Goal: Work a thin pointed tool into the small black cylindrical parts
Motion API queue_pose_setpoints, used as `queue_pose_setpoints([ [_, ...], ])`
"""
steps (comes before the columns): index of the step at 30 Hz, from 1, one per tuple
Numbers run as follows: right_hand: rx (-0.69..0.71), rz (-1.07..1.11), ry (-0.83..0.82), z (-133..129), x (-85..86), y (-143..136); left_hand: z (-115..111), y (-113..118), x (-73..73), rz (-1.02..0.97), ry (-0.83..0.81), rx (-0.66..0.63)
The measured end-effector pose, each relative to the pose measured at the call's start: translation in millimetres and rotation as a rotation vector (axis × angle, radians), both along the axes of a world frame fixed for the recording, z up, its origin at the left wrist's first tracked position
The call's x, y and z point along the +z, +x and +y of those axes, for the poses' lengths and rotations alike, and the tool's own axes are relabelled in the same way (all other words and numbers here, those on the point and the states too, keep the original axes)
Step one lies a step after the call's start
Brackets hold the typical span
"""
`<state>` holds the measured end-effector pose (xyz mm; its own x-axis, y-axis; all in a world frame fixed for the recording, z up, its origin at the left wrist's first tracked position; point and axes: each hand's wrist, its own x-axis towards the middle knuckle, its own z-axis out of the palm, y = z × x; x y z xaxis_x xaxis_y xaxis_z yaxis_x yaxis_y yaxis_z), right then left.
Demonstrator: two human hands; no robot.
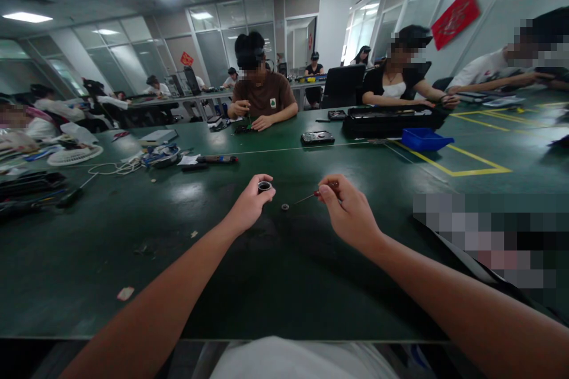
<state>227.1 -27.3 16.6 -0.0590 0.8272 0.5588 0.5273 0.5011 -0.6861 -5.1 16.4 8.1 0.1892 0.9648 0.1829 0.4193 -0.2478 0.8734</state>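
Note:
My left hand is closed around a small dark cylindrical part whose round metallic rim faces up. Thumb and fingers of my right hand pinch a thin screwdriver with a red handle, its shaft pointing left and slightly down. Just short of the screwdriver's tip, a small round metal piece lies on the green tabletop, between my two hands. Neither hand touches that piece. Most of the screwdriver's handle is hidden in my fingers.
Beyond my hands lie a pen-like tool, a small black-and-silver device and a blue tray. Cables and a white round grille sit at the left. A person in a brown shirt works opposite; others sit around.

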Motion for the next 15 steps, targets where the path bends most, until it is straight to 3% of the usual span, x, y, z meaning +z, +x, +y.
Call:
queue_pose_setpoints([
  [6,0.003,-0.007,0.006,1.3,-2.4,-0.5,-7.5,1.9,14.7,0.325,0.040,-0.052],
  [11,0.011,-0.011,-0.001,1.4,-2.8,-0.6,3.7,10.1,6.8,0.647,0.106,-0.186],
  [15,0.017,-0.029,-0.008,0.0,-1.3,0.3,18.0,19.4,0.0,0.795,0.105,-0.252],
])
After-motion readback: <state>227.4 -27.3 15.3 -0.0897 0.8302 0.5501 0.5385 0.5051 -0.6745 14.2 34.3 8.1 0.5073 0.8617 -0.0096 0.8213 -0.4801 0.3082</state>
